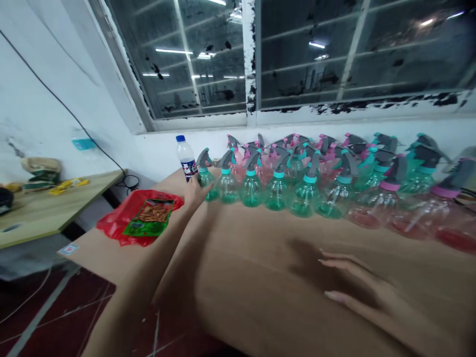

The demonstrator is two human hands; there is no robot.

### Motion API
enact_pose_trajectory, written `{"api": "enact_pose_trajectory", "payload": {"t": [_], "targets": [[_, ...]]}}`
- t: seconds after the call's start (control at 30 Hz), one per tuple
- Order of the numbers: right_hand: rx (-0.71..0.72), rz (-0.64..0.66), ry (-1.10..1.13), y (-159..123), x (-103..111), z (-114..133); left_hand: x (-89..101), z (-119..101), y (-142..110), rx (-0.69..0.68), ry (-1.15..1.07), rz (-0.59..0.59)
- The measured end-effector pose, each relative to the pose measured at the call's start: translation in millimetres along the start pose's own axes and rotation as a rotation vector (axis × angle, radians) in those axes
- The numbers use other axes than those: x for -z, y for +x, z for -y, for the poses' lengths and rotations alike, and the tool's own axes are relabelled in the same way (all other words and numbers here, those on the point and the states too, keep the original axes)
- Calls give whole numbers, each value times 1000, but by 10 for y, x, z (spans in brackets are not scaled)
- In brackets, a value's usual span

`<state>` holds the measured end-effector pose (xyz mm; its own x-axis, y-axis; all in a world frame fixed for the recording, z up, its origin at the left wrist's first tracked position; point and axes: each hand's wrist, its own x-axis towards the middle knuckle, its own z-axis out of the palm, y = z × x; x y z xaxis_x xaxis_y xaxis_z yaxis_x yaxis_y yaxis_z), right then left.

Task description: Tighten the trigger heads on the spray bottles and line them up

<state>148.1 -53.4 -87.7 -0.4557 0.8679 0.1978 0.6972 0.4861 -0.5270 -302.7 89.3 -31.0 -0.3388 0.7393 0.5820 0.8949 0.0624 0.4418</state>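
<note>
At the far left end of the front row, my left hand is wrapped round the body of a green spray bottle, which stands upright on the table. Its thumb lies across the front; the other fingers are partly hidden. Another green spray bottle stands just to the right of it. My right hand hovers over the right part of the table, fingers stretched out and thumb apart, holding nothing. Nearest to it are a green-tinted spray bottle and a clear, pink-based spray bottle.
Several pink and green spray bottles crowd behind the front row, against the wall under the window. A blue-capped drink bottle is at the left. A red plastic bag with a snack packet lies on the table. Another table adjoins the left wall.
</note>
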Motion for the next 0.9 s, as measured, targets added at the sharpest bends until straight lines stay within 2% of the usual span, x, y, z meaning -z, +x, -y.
{"api": "enact_pose_trajectory", "payload": {"t": [0.1,0.2,0.33,0.47,0.57,0.7,0.8,0.9], "targets": [[26,22,41,19,-52,64,97,-32,-74,14,63,15],[28,16,42,39,-69,74,297,-90,-257,4,104,51],[7,17,1,44,-82,4,568,-195,-675,-63,138,83],[-12,6,-5,59,-126,-47,657,-417,-1156,-132,128,129],[-7,20,91,107,-171,20,586,-769,-1472,-187,28,185],[49,27,208,209,-163,194,439,-1459,-1780,-279,107,298],[61,-13,246,256,-69,271,361,-1930,-1907,-374,48,344],[4,-62,271,254,43,268,324,-2201,-1928,-421,3,407]]}}
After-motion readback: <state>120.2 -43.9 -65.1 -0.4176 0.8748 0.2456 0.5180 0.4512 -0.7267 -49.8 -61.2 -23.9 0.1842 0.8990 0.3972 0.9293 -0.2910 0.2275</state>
